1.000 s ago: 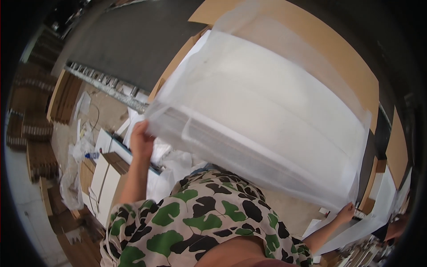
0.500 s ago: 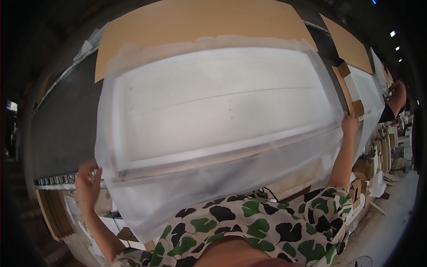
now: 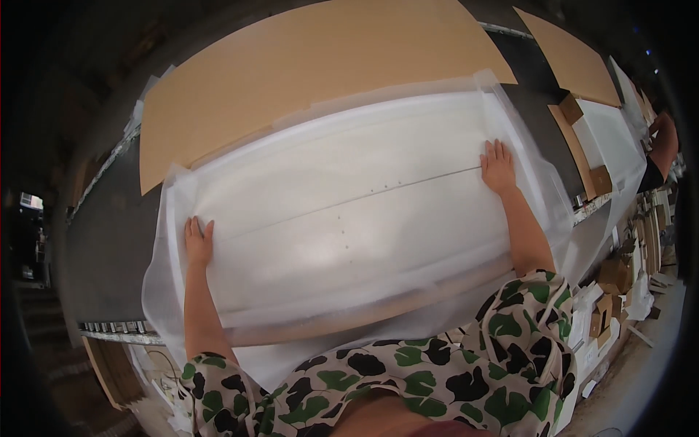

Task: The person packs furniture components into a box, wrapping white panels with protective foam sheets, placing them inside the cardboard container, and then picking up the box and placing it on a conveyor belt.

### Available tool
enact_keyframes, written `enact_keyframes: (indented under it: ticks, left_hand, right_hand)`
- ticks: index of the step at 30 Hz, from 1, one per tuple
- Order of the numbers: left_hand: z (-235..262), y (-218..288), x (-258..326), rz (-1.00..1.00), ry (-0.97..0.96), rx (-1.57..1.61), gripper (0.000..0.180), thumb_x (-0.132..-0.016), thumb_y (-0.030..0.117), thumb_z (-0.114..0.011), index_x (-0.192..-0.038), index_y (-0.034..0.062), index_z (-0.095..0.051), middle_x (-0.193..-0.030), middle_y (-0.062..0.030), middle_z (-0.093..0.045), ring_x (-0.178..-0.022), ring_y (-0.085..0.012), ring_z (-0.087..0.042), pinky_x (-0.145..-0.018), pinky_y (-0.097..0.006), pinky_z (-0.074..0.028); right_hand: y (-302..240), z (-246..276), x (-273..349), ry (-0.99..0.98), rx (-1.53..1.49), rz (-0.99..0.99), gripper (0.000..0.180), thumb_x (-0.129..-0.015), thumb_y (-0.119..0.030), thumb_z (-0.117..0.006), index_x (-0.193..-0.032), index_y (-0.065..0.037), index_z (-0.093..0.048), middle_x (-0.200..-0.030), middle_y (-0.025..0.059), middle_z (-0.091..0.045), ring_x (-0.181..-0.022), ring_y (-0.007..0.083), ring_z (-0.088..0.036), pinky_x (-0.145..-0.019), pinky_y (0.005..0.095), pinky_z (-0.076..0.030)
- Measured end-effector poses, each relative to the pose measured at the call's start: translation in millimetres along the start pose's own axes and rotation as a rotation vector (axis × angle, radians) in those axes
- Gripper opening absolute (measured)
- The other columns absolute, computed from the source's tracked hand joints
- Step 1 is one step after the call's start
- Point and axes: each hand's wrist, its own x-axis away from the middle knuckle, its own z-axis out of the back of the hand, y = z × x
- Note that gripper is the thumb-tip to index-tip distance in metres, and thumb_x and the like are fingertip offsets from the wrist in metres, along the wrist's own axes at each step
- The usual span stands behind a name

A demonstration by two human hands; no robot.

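Note:
A wide pale panel [image 3: 291, 247] with a thin dark line across it and several small dots lies before me, framed by a white foam border [image 3: 386, 108]. A translucent packing sheet [image 3: 164, 291] spreads out around its edges. My left hand [image 3: 198, 242] rests at the panel's left end, by the border, with fingers stretched out. Toward the panel's right end my right hand [image 3: 499, 167] lies flat on the surface, fingers extended, near the end of the dark line. Neither hand holds anything.
Beyond the panel lies a large brown cardboard sheet [image 3: 306, 58]. The dark conveyor belt [image 3: 109, 255] runs beneath, with rollers along its near edge. On the right stands another part-wrapped white package [image 3: 601, 135] with cardboard, beside another person's arm [image 3: 661, 149].
Both hands have moved from the outer edges of the packing sheet onto the panel, inward and farther from me. The far part of the sheet has drawn back, baring more cardboard.

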Motion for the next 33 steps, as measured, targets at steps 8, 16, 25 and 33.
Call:
enact_keyframes:
  ticks: [8, 16, 25, 33]
  left_hand:
    - [43.8, 25.4, -33.7, 0.321, -0.142, -0.079, 0.068, -0.081, 0.049, -0.05, -0.113, -0.0104, -0.047, -0.111, -0.0285, -0.051, -0.106, -0.0362, -0.049, -0.089, -0.038, -0.04]
    - [8.2, 28.6, -39.5, 0.321, -0.046, -0.471, 0.072, -0.081, 0.059, -0.039, -0.105, -0.0067, -0.054, -0.109, -0.0253, -0.053, -0.104, -0.037, -0.049, -0.09, -0.043, -0.038]
    - [-12.6, 46.2, -23.6, 0.333, 0.194, -0.142, 0.048, -0.081, 0.042, -0.049, -0.108, 0.0035, -0.055, -0.118, -0.016, -0.049, -0.108, -0.0341, -0.046, -0.09, -0.044, -0.037]
    - [-4.6, 7.0, -8.8, 0.143, 0.039, -0.013, 0.037, -0.083, 0.032, -0.047, -0.103, 0.0036, -0.058, -0.12, -0.0157, -0.049, -0.105, -0.0335, -0.048, -0.09, -0.041, -0.039]
  right_hand:
    - [25.7, -25.6, -61.7, -0.549, -0.249, -0.369, 0.03, -0.086, -0.023, -0.04, -0.094, 0.002, -0.055, -0.088, 0.0214, -0.059, -0.084, 0.0369, -0.057, -0.075, 0.0429, -0.046]
    - [69.1, -109.6, -96.9, -0.694, 0.139, 0.431, 0.019, -0.074, -0.016, -0.047, -0.074, -0.003, -0.061, -0.071, 0.018, -0.062, -0.064, 0.031, -0.061, -0.065, 0.0428, -0.048]
    - [43.9, -89.0, -67.6, -0.538, 0.078, -0.389, 0.034, -0.081, -0.029, -0.043, -0.092, -0.001, -0.058, -0.094, 0.0166, -0.063, -0.083, 0.0315, -0.062, -0.073, 0.043, -0.049]
    - [16.6, -17.6, -69.1, -0.576, -0.351, -0.054, 0.041, -0.08, -0.027, -0.051, -0.109, 0.001, -0.053, -0.109, 0.0202, -0.056, -0.103, 0.0348, -0.051, -0.09, 0.0383, -0.039]
